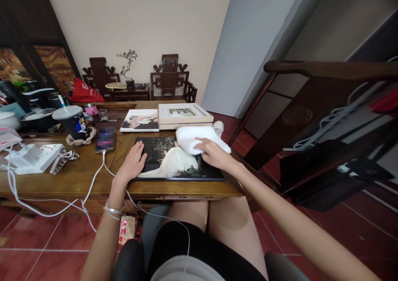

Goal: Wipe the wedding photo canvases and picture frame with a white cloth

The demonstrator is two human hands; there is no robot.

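A dark photo print [161, 165] showing a figure in white lies flat on the wooden table [77, 181] in front of me. My left hand [133, 161] rests flat on the print's left edge, fingers spread. My right hand [214, 153] presses a folded white cloth [194, 138] onto the print's upper right part, fingers curled over the cloth.
Behind the print lie another photo print [139, 120] and a light wooden picture frame [183, 114]. A phone [105, 139] with a white charging cable, a power strip [40, 156], a dark cup [76, 123] and bowls crowd the left side. A dark wooden chair [326, 119] stands at my right.
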